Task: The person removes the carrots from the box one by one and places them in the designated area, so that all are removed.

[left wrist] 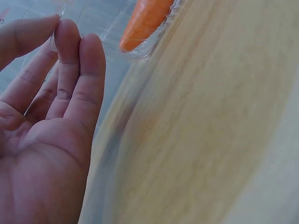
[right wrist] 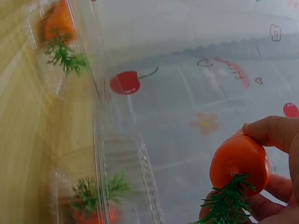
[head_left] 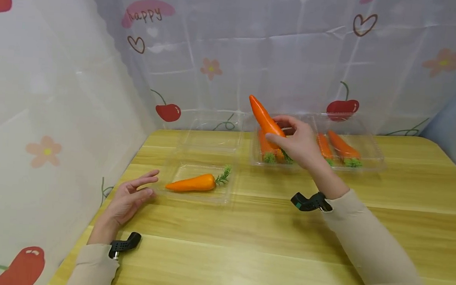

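Note:
My right hand (head_left: 296,140) holds a red-orange toy carrot (head_left: 266,118) between thumb and fingers, its tip pointing up and left. In the right wrist view, its thick end and green leaves (right wrist: 229,200) face the camera. An orange toy carrot (head_left: 194,183) lies in a clear plastic box (head_left: 197,198) at the left, leaves toward the right. Beside that box's left edge is my left hand (head_left: 132,197), fingers extended and fingertips right at the plastic rim. The left wrist view shows its palm (left wrist: 46,154) with the carrot tip beyond.
A second clear plastic box (head_left: 374,158) stands at the back right under my right hand, with several carrots, including one on its right side (head_left: 343,146). Behind the wooden table (head_left: 245,248) hangs a printed curtain (head_left: 257,52); another white sheet (head_left: 65,106) borders the left.

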The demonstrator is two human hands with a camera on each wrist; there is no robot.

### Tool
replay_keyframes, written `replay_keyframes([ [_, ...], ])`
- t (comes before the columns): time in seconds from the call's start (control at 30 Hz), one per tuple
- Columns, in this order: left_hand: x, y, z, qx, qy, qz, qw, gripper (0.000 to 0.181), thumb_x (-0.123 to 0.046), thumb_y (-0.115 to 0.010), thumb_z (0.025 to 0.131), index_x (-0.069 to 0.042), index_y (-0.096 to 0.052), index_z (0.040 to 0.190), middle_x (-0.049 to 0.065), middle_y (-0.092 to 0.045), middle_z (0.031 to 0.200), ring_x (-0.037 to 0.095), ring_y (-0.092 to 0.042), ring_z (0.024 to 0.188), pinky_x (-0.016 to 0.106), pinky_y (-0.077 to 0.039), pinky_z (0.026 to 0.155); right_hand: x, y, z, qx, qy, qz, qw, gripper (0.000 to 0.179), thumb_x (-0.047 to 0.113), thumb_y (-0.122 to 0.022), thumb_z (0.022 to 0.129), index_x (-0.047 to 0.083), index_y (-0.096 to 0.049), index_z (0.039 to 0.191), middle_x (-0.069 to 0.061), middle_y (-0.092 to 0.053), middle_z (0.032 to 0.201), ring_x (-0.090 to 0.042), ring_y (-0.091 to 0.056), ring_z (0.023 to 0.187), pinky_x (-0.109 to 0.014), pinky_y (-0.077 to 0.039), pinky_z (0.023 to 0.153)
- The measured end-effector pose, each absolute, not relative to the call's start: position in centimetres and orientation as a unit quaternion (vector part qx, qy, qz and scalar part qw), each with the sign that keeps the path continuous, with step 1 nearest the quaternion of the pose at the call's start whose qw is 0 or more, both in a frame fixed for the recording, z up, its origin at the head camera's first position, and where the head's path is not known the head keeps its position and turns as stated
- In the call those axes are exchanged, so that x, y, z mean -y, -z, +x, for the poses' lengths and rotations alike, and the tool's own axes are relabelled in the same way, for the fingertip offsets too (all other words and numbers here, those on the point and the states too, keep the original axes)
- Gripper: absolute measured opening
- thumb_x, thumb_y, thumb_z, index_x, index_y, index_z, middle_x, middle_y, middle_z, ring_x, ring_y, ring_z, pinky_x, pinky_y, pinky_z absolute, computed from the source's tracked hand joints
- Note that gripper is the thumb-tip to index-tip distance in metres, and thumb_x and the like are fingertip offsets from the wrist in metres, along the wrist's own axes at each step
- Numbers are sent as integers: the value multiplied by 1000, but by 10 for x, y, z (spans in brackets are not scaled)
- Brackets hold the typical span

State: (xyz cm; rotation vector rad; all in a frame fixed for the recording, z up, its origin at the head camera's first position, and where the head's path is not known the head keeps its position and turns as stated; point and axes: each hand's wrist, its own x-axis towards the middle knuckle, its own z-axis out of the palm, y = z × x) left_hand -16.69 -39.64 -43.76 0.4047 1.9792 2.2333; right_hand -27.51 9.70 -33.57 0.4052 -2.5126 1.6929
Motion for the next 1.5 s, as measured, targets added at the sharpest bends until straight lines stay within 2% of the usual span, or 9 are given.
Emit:
replay_keyframes([
  [0.1, 397, 438, -166, -662, -736, 130, 63, 39, 12, -50, 101, 15, -53, 140, 2, -45, 162, 16, -53, 131, 27, -59, 93, -111, 333, -275, 827, -550, 113, 40, 56, 33, -77, 93, 17, -59, 143, -11, -61, 132, -28, -61, 112, -28, -62, 75],
  [0.23, 397, 439, -166, -669, -731, 123, 60, 38, 11, -50, 102, 15, -53, 140, 1, -45, 161, 17, -47, 136, 27, -59, 93, -127, 332, -276, 829, -549, 96, 45, 58, 36, -77, 93, 15, -57, 144, -12, -60, 133, -28, -60, 113, -24, -60, 73],
  [0.43, 399, 440, -164, -667, -733, 120, 58, 38, 12, -50, 102, 14, -54, 139, -1, -47, 160, 17, -46, 137, 26, -59, 93, -145, 334, -280, 833, -542, 86, 69, 59, 37, -75, 94, 12, -57, 144, -14, -60, 133, -27, -61, 111, -16, -57, 70],
  [0.57, 398, 440, -163, -670, -730, 119, 58, 38, 11, -51, 101, 13, -55, 139, -2, -47, 159, 16, -46, 137, 25, -59, 93, -159, 335, -283, 832, -543, 77, 88, 59, 38, -76, 94, 11, -58, 143, -13, -60, 130, -21, -62, 106, -14, -57, 70],
  [0.77, 397, 440, -164, -669, -731, 121, 60, 38, 12, -50, 101, 14, -54, 140, -1, -46, 160, 22, -46, 136, 25, -59, 92, -184, 328, -284, 831, -543, 62, 102, 60, 39, -75, 94, 11, -57, 143, -3, -59, 123, -11, -58, 101, -12, -57, 71],
  [0.9, 396, 440, -165, -664, -734, 128, 58, 39, 12, -50, 101, 14, -53, 140, 1, -45, 161, 20, -54, 127, 25, -59, 92, -200, 324, -284, 827, -551, 44, 101, 60, 39, -75, 94, 13, -56, 144, 9, -56, 118, -8, -55, 102, -12, -56, 71],
  [1.03, 395, 439, -165, -657, -738, 138, 61, 39, 13, -49, 102, 14, -53, 140, 3, -44, 162, 16, -61, 114, 26, -59, 91, -215, 321, -284, 826, -553, 26, 105, 62, 41, -76, 92, 15, -56, 145, 14, -56, 115, -5, -56, 102, -10, -55, 72],
  [1.27, 396, 440, -165, -652, -742, 145, 63, 39, 13, -48, 102, 12, -54, 140, 1, -45, 161, 16, -63, 111, 27, -60, 92, -239, 319, -287, 831, -542, 1, 128, 60, 44, -76, 92, 17, -59, 143, 20, -55, 112, 0, -55, 98, -6, -52, 69],
  [1.5, 396, 441, -167, -651, -743, 147, 61, 39, 14, -47, 102, 12, -55, 140, 0, -46, 161, 14, -65, 107, 26, -59, 91, -263, 320, -288, 803, -579, -18, 139, 52, 36, -77, 92, 19, -62, 138, 20, -57, 110, -1, -56, 98, -6, -53, 69],
])
